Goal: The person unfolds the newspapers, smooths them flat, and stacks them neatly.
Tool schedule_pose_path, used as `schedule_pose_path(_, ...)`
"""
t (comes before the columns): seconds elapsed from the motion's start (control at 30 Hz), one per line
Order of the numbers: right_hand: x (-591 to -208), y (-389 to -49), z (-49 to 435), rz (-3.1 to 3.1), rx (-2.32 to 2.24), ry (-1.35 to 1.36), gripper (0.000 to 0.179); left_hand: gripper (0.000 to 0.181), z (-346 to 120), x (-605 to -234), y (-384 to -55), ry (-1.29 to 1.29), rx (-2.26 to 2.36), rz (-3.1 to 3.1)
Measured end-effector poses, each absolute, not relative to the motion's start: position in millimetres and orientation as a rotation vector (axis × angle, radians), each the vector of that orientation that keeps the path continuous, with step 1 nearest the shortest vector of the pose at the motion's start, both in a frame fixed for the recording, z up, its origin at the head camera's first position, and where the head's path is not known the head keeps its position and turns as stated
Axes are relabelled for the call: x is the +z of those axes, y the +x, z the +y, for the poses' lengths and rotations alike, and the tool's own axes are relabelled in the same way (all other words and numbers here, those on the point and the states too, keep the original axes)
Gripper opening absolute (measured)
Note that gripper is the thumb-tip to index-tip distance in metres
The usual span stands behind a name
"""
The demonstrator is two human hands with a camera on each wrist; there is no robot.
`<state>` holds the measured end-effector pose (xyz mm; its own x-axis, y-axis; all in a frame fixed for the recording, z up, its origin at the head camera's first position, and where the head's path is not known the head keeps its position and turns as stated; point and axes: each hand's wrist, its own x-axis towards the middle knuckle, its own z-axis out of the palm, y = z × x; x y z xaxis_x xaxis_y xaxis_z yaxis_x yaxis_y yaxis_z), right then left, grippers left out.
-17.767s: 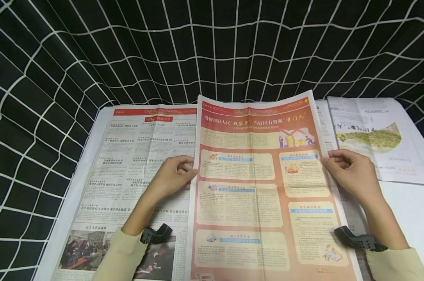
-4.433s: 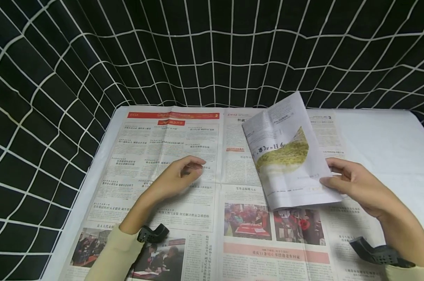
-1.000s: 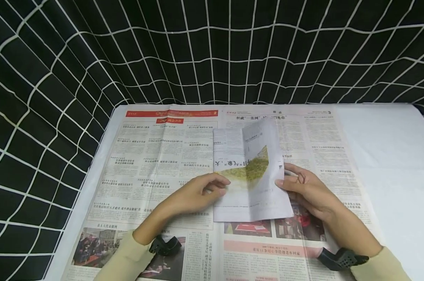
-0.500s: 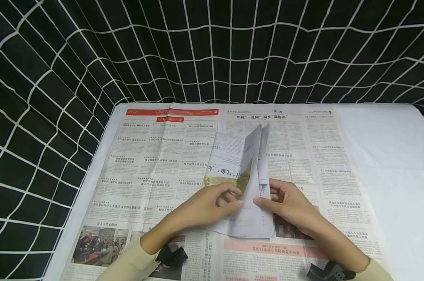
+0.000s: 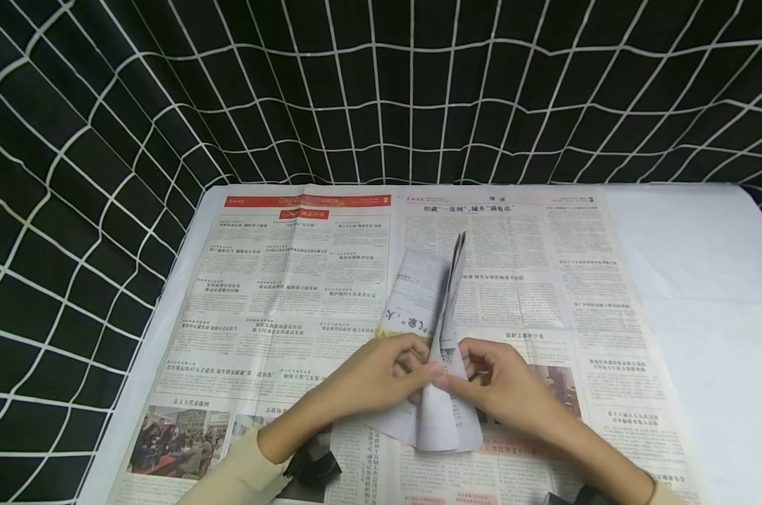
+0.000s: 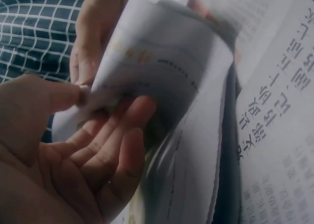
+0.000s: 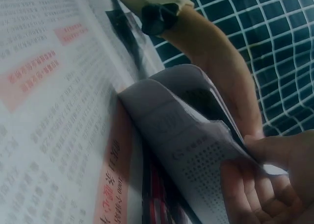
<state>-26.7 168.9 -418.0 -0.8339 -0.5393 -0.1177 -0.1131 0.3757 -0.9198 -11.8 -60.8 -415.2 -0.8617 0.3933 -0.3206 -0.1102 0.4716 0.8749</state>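
Note:
A folded white newspaper point(image 5: 412, 287) with a yellow-green picture stands partly bent up over the spread newspaper. Its right part rises in a curled fold, several layers thick. My left hand point(image 5: 381, 375) pinches this fold from the left, thumb in front. From the other side my right hand point(image 5: 507, 382) pinches its edge, and the two thumbs meet there. In the left wrist view, the paper point(image 6: 162, 52) bulges in a curve beyond my left fingers point(image 6: 130, 153). The right wrist view has the layered edges point(image 7: 196, 111) parted, with my right thumb point(image 7: 274, 150) on top.
A large newspaper point(image 5: 273, 280) lies spread flat under both hands, with photos point(image 5: 179, 442) at its lower left. White table surface point(image 5: 703, 280) shows to the right. Black cloth with a white grid point(image 5: 381, 91) rises behind and at the left.
The folded newspaper has moved toward me, and its right part has been bent upward and leftward. My right hand has moved left with that edge; my left hand now pinches the fold too.

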Motion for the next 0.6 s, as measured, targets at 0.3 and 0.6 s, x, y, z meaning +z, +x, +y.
schedule_pose_path(0.3,-417,-21,165,2.130,-1.473,-0.652,0.015,0.029,-64,-416,-14,0.300,1.361,2.280)
schedule_pose_path(0.6,-422,-13,175,2.105,-1.480,-0.605,0.011,0.010,-70,-417,-5,0.294,1.494,2.096)
